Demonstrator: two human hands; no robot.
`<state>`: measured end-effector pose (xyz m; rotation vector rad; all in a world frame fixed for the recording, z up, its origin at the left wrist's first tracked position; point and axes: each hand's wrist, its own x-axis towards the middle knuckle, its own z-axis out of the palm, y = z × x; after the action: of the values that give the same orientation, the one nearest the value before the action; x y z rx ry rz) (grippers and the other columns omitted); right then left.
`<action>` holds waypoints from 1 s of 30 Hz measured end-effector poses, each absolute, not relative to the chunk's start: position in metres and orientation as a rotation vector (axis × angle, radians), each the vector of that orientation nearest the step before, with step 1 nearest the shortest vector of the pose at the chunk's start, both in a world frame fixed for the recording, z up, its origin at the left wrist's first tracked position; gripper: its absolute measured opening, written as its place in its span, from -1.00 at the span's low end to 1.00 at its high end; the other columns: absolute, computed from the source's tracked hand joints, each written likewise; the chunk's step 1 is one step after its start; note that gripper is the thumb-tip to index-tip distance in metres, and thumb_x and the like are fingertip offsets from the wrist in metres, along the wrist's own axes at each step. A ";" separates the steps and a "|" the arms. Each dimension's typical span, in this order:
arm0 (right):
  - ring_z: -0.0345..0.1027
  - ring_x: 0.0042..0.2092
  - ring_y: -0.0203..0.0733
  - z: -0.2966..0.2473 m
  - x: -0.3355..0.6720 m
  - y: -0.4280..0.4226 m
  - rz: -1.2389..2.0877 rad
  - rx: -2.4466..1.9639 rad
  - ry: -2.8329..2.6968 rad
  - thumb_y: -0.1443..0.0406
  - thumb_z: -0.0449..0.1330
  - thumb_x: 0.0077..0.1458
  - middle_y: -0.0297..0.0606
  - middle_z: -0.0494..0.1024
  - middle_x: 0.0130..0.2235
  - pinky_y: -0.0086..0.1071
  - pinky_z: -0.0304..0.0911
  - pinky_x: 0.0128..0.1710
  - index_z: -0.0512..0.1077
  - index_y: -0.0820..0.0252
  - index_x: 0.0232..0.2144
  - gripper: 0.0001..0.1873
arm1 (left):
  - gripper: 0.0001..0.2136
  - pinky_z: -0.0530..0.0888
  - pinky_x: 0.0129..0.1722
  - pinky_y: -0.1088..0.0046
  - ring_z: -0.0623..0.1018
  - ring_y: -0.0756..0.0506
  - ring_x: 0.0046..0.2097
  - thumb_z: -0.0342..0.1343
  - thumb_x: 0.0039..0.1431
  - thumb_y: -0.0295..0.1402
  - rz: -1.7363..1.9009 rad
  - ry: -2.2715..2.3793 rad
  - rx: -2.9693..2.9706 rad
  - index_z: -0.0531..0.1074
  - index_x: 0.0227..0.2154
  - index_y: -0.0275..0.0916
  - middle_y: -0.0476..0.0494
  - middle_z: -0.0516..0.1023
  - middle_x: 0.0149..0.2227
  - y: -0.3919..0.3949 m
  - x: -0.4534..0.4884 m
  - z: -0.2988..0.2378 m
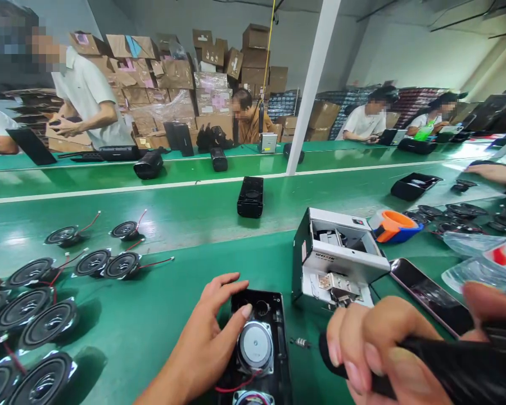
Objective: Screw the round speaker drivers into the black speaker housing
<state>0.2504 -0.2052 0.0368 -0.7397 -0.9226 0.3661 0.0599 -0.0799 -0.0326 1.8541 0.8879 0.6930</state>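
My left hand (211, 332) rests on the left edge of a black speaker housing (283, 349), its thumb over the rim and its fingers along the far end. Inside the open housing sits a round speaker driver (255, 344) with a red wire, and a second driver (253, 398) is cut off by the bottom of the view. Wrapped round a black electric screwdriver (459, 360) is my right hand (388, 343). The screwdriver's metal bit (300, 342) points left, just right of the housing and apart from it. Behind it stands a white screw feeder (341, 259).
Several loose speaker drivers (37, 309) with wires lie at left. A phone (432, 295), an orange and blue tape roll (394, 226) and clear plastic (468, 259) are at right. Another black housing (250, 197) lies on the green belt (185, 208) ahead. Co-workers sit and stand beyond.
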 end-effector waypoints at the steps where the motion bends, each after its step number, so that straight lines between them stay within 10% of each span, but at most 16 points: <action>1: 0.27 -0.60 -0.22 0.033 0.245 -0.201 0.357 -0.738 -0.915 0.26 0.37 0.48 -0.55 0.48 -0.46 -0.25 0.34 -0.56 0.24 -0.42 0.34 -0.41 | -0.69 0.07 0.52 -0.36 0.26 -0.34 0.49 0.08 0.52 -0.02 0.708 0.869 1.774 0.52 0.20 0.20 -0.10 0.33 0.43 -0.081 0.057 -0.037; 25: 0.42 -0.34 -0.07 -0.023 0.232 -0.165 0.381 -0.895 -0.945 0.32 0.25 0.49 -0.37 0.44 -0.30 -0.22 0.35 -0.43 0.10 -0.14 0.44 -0.36 | -0.65 0.13 0.54 -0.01 0.22 -0.29 0.49 0.12 0.53 -0.05 0.720 0.770 1.529 0.48 0.29 0.18 -0.02 0.35 0.43 -0.088 0.055 -0.061; 30: 0.34 -0.44 -0.17 -0.022 0.238 -0.161 0.448 -0.897 -0.999 0.33 0.28 0.45 -0.36 0.47 -0.31 -0.23 0.36 -0.48 0.44 -0.06 0.06 -0.78 | -0.66 0.10 0.55 -0.05 0.23 -0.28 0.48 0.09 0.55 -0.04 0.712 0.777 1.566 0.46 0.29 0.22 0.00 0.34 0.42 -0.088 0.054 -0.062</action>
<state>0.2376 -0.1608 -0.0222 -0.8972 -0.9986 0.4483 0.0542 -0.0879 -0.0621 1.5658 0.7769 0.7120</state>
